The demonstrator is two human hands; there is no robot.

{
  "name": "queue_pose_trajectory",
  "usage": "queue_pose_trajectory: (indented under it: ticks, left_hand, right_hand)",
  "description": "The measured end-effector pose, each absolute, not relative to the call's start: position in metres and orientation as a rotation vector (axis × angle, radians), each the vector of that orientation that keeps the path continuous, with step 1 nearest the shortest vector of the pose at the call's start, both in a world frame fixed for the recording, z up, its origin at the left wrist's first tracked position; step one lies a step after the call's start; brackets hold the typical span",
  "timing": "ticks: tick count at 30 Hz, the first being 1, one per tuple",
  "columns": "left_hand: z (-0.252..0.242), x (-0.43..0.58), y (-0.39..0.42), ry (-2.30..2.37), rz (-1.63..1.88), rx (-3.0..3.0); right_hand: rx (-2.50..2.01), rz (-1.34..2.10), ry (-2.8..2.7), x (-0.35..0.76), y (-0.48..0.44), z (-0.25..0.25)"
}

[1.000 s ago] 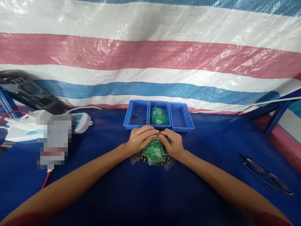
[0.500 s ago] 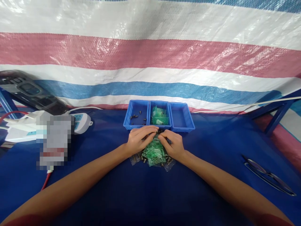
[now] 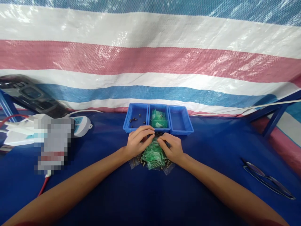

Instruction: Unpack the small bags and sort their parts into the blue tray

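Observation:
Over a pile of small green-tinted plastic bags (image 3: 154,156) and loose screws (image 3: 143,162), both hands work close together. Thumb and fingers of my left hand (image 3: 138,141) come together at the tips; whatever they pinch is too small to make out. My right hand (image 3: 172,147) is closed, its fingers curled against the thumb, and anything in it is hidden. Just behind the hands, a left blue bin (image 3: 126,121) contains several dark screws (image 3: 134,119). The middle blue bin (image 3: 149,117) holds more green bags (image 3: 158,118).
A right blue bin (image 3: 181,119) adjoins the middle one. Glasses (image 3: 268,179) lie on the table's right side. At the left are a power strip (image 3: 81,126), white plugs, a blurred-out device (image 3: 56,141) and a red cable (image 3: 43,186). A striped tarp (image 3: 150,59) hangs behind.
The view has tilted up slightly, so everything sits a little lower. The left fingertips have shifted slightly left, and the gap between the hands' fingertips has changed little.

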State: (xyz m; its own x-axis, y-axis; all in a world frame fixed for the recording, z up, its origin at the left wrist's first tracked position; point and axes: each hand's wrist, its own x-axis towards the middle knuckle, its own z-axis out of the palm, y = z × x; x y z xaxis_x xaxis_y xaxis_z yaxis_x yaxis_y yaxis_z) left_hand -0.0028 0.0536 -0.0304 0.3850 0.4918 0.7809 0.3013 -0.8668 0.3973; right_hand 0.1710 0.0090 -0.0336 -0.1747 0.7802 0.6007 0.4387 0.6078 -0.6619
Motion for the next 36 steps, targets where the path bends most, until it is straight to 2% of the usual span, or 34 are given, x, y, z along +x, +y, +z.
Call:
queue_pose_trajectory:
  ticks: [9, 14, 19, 26, 29, 31, 36]
  left_hand:
    - [-0.026, -0.003, 0.050, 0.743, 1.489, 2.370]
    - [-0.010, -0.002, 0.050, 0.948, 1.467, 2.122]
    - [0.018, -0.012, 0.070, 1.211, 1.247, 2.093]
    - [0.030, -0.031, 0.099, 1.430, 0.979, 2.415]
    - [0.038, -0.033, 0.097, 1.436, 0.776, 2.545]
    - [0.046, -0.033, 0.090, 1.365, 0.508, 2.611]
    - [0.057, -0.029, 0.058, 1.069, -0.152, 2.667]
  right_hand:
    - [-0.991, 0.418, -1.841, 0.170, 0.009, -0.034]
    - [-0.988, 0.426, -1.841, 0.170, 0.008, -0.034]
    - [-1.013, 0.438, -1.846, 0.171, 0.008, -0.033]
    - [-1.039, 0.451, -1.780, 0.170, 0.008, -0.030]
    - [-1.091, 0.477, -1.804, 0.172, 0.012, -0.017]
    - [-1.161, 0.522, -1.912, 0.177, 0.015, -0.001]
    - [-1.375, 0.733, -2.530, 0.194, 0.012, 0.041]
